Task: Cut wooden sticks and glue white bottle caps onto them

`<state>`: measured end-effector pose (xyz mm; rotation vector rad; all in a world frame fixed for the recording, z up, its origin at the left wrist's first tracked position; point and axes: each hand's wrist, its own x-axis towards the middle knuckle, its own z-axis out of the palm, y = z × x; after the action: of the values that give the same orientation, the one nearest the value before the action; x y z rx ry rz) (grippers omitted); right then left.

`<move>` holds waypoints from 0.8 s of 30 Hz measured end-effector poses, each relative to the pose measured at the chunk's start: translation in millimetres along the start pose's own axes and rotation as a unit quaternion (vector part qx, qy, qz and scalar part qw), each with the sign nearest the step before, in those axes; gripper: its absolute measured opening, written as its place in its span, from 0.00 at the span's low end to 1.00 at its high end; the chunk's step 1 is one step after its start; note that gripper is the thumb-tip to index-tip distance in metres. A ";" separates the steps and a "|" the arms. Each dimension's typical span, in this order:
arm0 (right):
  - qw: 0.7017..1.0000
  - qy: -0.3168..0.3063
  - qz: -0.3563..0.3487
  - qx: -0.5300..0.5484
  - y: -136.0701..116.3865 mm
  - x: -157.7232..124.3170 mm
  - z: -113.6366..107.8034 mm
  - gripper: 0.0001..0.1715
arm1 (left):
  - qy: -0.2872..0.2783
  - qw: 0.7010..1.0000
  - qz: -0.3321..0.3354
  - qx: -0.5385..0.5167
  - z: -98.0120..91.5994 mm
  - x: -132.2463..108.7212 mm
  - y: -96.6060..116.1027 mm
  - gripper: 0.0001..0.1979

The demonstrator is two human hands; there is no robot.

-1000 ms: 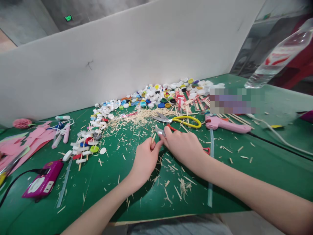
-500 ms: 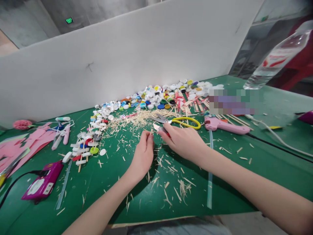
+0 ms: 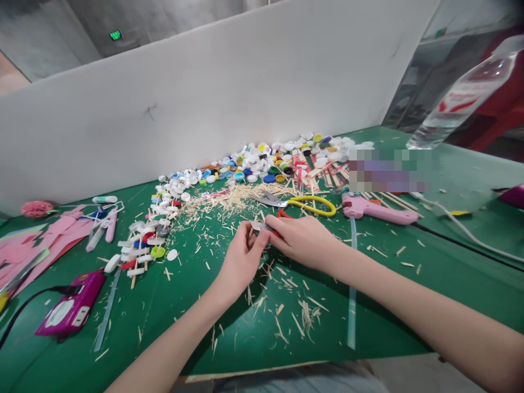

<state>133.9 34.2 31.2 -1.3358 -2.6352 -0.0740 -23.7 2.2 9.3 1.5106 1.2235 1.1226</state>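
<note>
My right hand point(image 3: 298, 237) is closed around a red-handled utility knife point(image 3: 259, 225), its metal blade pointing left toward my other hand. Fingers curled, my left hand point(image 3: 241, 259) pinches a small wooden stick point(image 3: 251, 232), mostly hidden by the fingers. The left thumb reaches across and touches the knife near the blade. Just beyond my hands, scissors point(image 3: 313, 204) with yellow handles lie on pale wood shavings point(image 3: 233, 203). More slivers are scattered below my hands on the green table point(image 3: 176, 333).
Bottle caps point(image 3: 256, 162) are heaped along the white partition point(image 3: 229, 98). A pink glue gun point(image 3: 379, 212) with a glue stick lies at right, a water bottle point(image 3: 462, 103) behind it. On the left are joined caps and sticks point(image 3: 137, 254), a purple power strip point(image 3: 72, 304) and pink paper point(image 3: 57, 240).
The knife has moved left and down, so its blade now meets the stick at my left fingers. My left thumb has swung right onto the knife.
</note>
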 end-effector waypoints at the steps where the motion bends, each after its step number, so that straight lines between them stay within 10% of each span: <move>1: 1.000 -0.004 0.000 -0.009 0.1 0.1 -0.6 0.24 | -0.004 1.000 0.001 0.016 -0.9 0.4 -0.3 0.14; 24: 0.980 0.034 0.171 -0.093 1.2 1.4 -3.4 0.28 | 0.024 0.988 0.013 0.151 1.6 0.2 5.1 0.13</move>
<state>134.6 35.6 34.8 -1.7938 -2.3512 -0.3188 -21.0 1.5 14.0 1.7358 1.4609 1.0283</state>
